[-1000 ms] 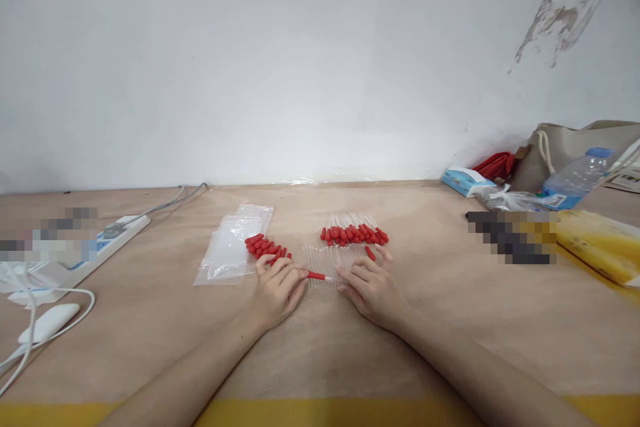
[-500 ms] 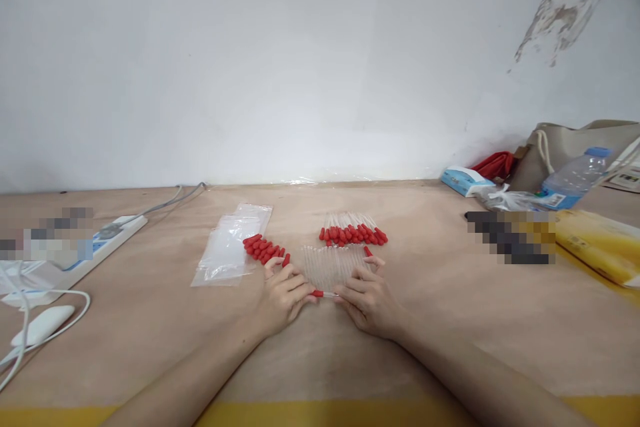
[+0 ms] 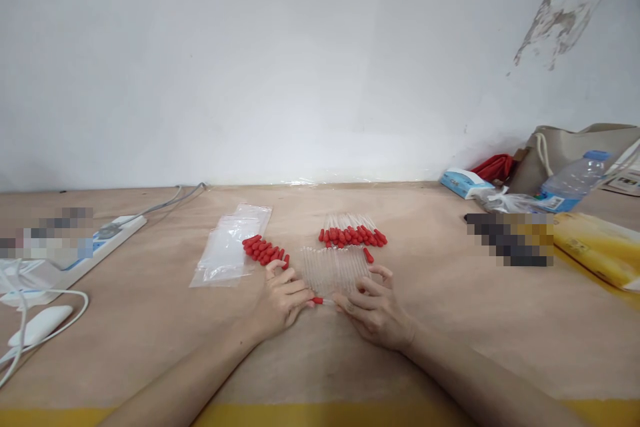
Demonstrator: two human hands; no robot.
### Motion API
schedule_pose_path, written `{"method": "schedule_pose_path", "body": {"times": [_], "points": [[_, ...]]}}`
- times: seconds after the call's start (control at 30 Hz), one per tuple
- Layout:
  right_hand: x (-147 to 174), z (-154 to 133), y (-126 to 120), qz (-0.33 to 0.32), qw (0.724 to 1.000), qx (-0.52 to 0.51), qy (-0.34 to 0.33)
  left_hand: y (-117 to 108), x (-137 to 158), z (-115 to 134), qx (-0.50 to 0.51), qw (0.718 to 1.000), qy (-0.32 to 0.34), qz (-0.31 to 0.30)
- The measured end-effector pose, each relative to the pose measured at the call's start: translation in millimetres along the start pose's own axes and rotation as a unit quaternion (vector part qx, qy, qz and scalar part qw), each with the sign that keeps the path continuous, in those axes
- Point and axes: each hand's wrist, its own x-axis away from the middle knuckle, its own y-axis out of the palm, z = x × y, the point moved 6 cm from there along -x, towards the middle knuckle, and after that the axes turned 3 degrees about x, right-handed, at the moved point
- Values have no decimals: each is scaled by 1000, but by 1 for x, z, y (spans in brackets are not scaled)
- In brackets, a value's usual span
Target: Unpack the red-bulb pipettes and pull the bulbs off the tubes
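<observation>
Between my hands, a red rubber dropper bulb [image 3: 317, 301] sits at the end of a clear glass dropper tube [image 3: 328, 302]. My left hand [image 3: 280, 299] pinches the bulb, and the fingers of my right hand [image 3: 379, 310] are closed on the tube. Just beyond them lies a row of bare glass tubes [image 3: 334, 271]. Behind that row are several droppers [image 3: 353, 235] with red bulbs pointing toward me. Loose red bulbs [image 3: 261, 250] are piled past my left fingers. One single bulb [image 3: 369, 255] lies at the right end of the tube row, near my right fingers.
Clear plastic bags [image 3: 225, 253] lie left of the bulb pile. A white power strip [image 3: 120, 230] with cables is at far left. On the right are a tissue pack [image 3: 465, 182], a water bottle [image 3: 575, 180] and a yellow package [image 3: 597, 247]. A wall stands behind.
Both hands have drawn slightly toward me, the right one more, with the bulb and tube between them. My right fingers are farther from the single bulb.
</observation>
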Motion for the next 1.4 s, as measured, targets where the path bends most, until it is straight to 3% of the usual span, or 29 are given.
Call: {"method": "schedule_pose_path", "body": {"times": [0.3,0.47,0.67,0.73,0.9,1.13,1.27,1.4], "points": [[6,7,-8,19,1000,-16,-5,-3,8,-10,26,1000,-10,8],[5,30,-12,34,996,-14,79,-5,20,-26,82,994,-36,60],[0,35,-2,-3,990,-17,142,-29,21,-66,18,965,-169,198],[-1,36,-1,5,986,-26,165,-38,23,-85,-2,952,-215,216],[-15,41,7,32,980,-17,193,-44,27,-115,-46,943,-275,182],[-40,34,38,5,986,48,157,-38,27,-108,-139,957,-234,99],[-37,27,53,-32,985,68,158,-39,28,-105,-135,960,-222,105],[-33,24,56,-60,982,49,174,-45,29,-100,-156,949,-221,160]]}}
